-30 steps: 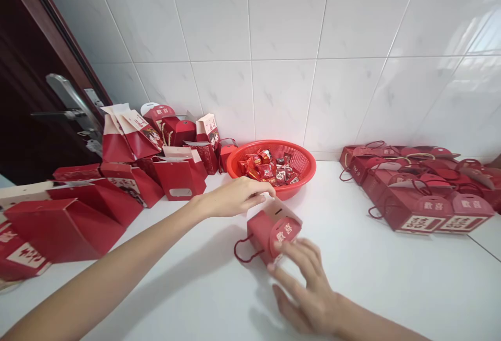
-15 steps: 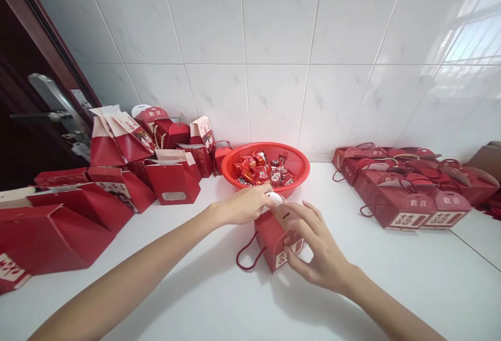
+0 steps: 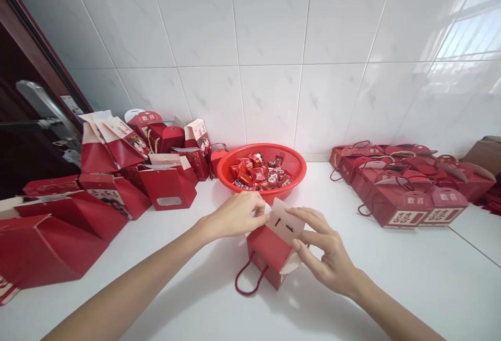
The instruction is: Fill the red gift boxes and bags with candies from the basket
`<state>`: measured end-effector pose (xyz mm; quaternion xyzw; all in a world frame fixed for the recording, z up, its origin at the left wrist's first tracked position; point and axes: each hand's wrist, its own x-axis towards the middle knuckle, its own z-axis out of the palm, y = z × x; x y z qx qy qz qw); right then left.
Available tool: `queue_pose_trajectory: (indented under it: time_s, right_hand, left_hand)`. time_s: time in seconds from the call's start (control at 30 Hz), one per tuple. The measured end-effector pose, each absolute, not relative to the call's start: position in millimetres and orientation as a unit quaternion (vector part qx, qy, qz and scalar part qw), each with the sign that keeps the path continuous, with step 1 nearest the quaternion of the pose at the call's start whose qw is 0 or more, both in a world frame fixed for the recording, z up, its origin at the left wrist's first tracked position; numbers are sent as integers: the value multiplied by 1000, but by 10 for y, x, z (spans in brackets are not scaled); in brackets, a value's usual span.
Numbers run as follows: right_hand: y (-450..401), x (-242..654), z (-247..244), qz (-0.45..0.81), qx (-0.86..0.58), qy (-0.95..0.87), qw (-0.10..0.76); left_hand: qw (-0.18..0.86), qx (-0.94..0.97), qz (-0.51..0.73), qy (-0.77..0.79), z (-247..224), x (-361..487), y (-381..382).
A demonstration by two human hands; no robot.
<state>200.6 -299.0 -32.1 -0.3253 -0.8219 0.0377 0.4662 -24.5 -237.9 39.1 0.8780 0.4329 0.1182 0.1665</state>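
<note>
Uneven pulling could crease the red box (image 3: 268, 247), left hand (image 3: 238, 216) pinching its white flap (image 3: 267, 209), right hand (image 3: 326, 247) touching with fingers spread.

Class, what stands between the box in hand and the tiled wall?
Between box and wall, the head view shows a red basket holding wrapped packets.
</note>
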Motion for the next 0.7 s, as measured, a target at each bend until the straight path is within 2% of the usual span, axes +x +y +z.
queue_pose_trajectory:
  time_s: [0.37, 0.57, 0.7]
  right_hand:
    - [-3063, 1905, -526, -33, -413, -822, 391]
    - [-3080, 1863, -604, -45, -432, -818, 378]
    - [-3084, 1858, -614, -48, -434, -818, 373]
  left_hand:
    - [109, 827, 88, 544, 407, -82, -2395]
    - [270, 847, 47, 455, 566, -367, -2275]
    - [360, 817, -8, 450, 657, -658, -2214]
